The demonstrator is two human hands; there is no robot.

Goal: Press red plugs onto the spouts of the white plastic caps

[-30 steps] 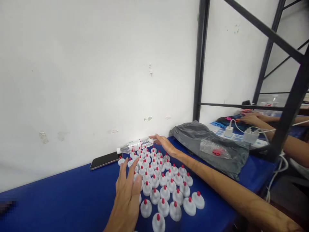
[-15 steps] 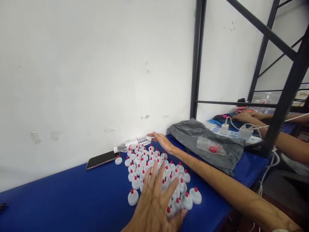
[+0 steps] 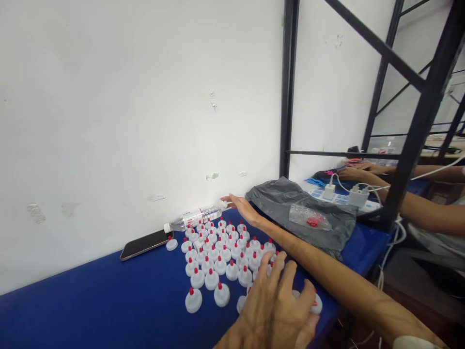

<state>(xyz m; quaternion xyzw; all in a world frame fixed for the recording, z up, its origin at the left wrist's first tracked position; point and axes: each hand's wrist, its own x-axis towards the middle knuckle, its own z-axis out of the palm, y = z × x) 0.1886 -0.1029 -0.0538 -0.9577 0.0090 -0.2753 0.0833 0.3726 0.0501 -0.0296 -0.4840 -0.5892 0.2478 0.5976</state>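
Note:
Many white, round caps with red tips (image 3: pixel 220 264) stand close together on the blue table. My left hand (image 3: pixel 274 303) is over the right front part of the group, palm down, its fingers apart and bent among the caps. It hides several of them, and one cap (image 3: pixel 317 304) shows beside its index finger. At the back edge of the group, my right hand (image 3: pixel 242 207) is open with fingers stretched out. Its fingertips are by the base end of a clear plastic bottle (image 3: pixel 198 218) lying on its side. A small white thing by those fingertips is unclear.
A phone (image 3: pixel 145 245) lies near the wall, left of the caps. Behind my right forearm is a grey plastic bag (image 3: pixel 272 198) with a clear packet of red pieces (image 3: pixel 310 220) on it. Beyond the black metal frame (image 3: pixel 414 131), another person's arms (image 3: pixel 410 203) reach over a table.
My left hand has moved right across the caps, uncovering those in the middle. Some front caps now stand farther apart. My right hand stays by the bottle. The view has shifted slightly right.

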